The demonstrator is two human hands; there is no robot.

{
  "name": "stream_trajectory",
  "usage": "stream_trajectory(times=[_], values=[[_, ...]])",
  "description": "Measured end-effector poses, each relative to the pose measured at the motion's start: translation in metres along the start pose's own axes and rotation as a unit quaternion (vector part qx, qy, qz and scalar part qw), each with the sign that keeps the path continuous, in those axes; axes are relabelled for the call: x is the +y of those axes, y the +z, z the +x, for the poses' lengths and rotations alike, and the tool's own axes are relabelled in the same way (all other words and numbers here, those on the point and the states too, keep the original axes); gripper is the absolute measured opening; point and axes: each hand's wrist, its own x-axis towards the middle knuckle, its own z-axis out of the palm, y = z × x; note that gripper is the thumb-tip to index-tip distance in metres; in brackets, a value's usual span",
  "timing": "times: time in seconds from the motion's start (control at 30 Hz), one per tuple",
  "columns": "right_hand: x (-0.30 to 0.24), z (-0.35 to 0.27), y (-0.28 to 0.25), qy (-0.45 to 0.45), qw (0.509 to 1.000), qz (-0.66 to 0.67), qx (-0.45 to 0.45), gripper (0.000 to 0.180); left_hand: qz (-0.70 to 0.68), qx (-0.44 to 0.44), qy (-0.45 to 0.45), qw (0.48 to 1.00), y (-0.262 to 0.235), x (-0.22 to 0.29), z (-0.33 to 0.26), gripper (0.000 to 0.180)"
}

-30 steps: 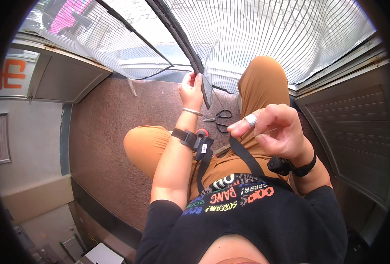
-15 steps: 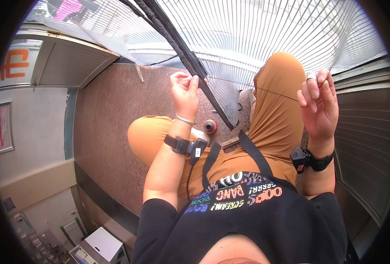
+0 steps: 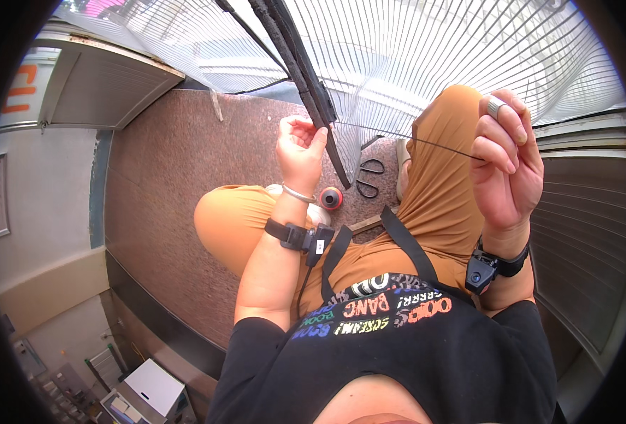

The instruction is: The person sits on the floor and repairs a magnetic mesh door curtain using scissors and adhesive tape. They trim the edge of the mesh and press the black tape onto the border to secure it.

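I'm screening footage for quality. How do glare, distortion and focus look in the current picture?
Head view: brightness washes out the scene behind the striped curtain; head view: the lens bows the dark floor border and black fills the corners; head view: the left hand, right hand and dark thread between them read fairly clearly, while the grey panel at far right looks dim.

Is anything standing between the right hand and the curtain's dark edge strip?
Nothing visible blocks it. The dark thread runs between the right hand and the dark edge strip, crossing in view over the right trouser leg; whether it touches the cloth, I can't tell.
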Motion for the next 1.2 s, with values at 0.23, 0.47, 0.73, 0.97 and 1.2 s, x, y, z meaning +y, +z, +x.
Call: stream_trajectory(times=[0.23, 0.47, 0.73, 0.97, 1.2], values=[[-0.002, 0.002, -0.016, -0.017, 0.997, -0.067, 0.033, 0.006, -0.016, -0.023, -0.044, 0.999, -0.007, -0.011, -0.001, 0.024], [-0.002, 0.001, -0.058, 0.014, 0.962, -0.257, 0.089, 0.011, 0.041, -0.011, -0.053, 0.998, -0.007, -0.021, -0.01, 0.017], [0.009, 0.006, -0.099, 0.046, 0.905, -0.399, 0.143, 0.008, 0.108, -0.017, -0.062, 0.992, -0.009, -0.015, -0.015, 0.019], [0.043, 0.012, -0.108, 0.186, 0.885, -0.408, 0.128, 0.009, 0.099, 0.004, -0.037, 0.994, 0.002, -0.009, -0.03, 0.019], [0.061, -0.002, -0.13, 0.19, 0.908, -0.324, 0.187, 0.012, 0.225, -0.041, 0.166, 0.959, 0.006, -0.002, -0.054, 0.037]])
